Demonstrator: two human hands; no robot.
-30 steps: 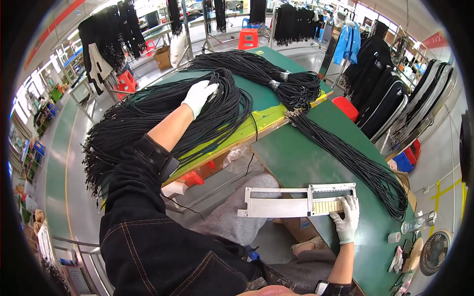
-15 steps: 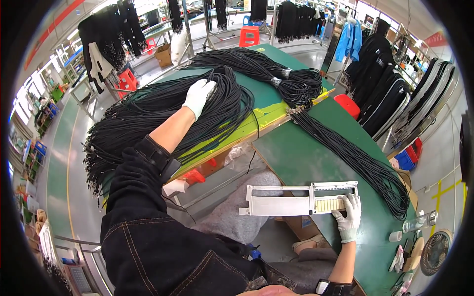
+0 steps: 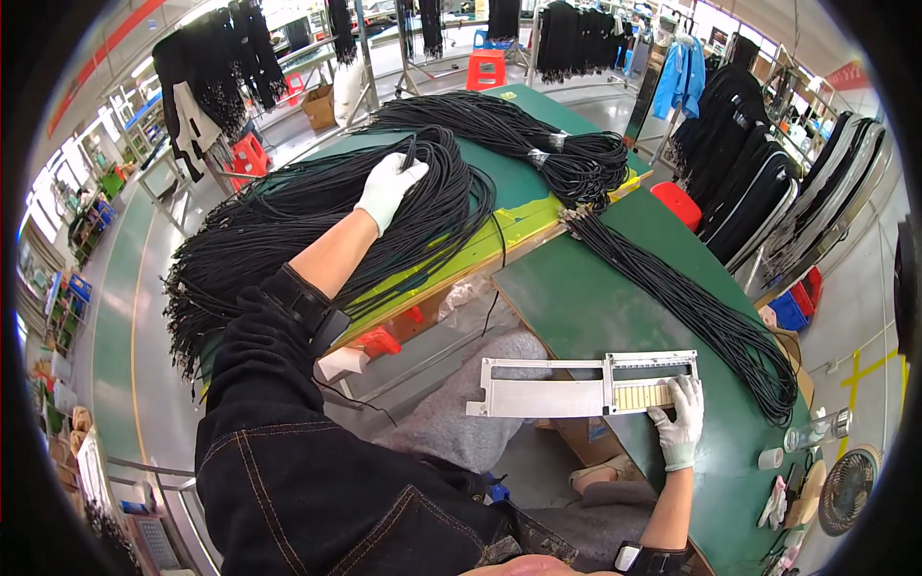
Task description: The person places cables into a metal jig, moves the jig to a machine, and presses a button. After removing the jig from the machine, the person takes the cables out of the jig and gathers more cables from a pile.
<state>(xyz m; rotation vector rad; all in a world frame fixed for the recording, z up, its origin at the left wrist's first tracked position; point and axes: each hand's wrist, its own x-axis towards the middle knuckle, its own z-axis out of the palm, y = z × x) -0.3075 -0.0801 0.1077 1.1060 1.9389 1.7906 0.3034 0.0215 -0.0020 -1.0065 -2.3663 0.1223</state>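
A wide heap of black cables [image 3: 288, 211] covers the table at the left, its loops bent round on the right side. My left hand [image 3: 387, 192], in a white glove, reaches onto the top of the heap with its fingers closed on some of these cables; how many is hidden. At the lower right, my gloved right hand [image 3: 682, 422] grips the right end of a long silver-white metal frame [image 3: 547, 398]. A row of pale yellow strips [image 3: 642, 396] lies in the frame next to those fingers. The frame juts past the green table's edge, above my lap.
Tied cable bundles [image 3: 576, 168] lie at the back; a straighter bundle [image 3: 682, 293] crosses the green table [image 3: 576, 298]. A glass bottle [image 3: 816, 430], a white roll [image 3: 770, 459] and a small fan [image 3: 849, 490] are at the right. Red stools [image 3: 486, 69] and hanging cable racks stand beyond.
My left hand's fingers have shifted slightly to the right on the cables. The loose cable end hanging below has swung a little right. The metal frame has hardly moved.
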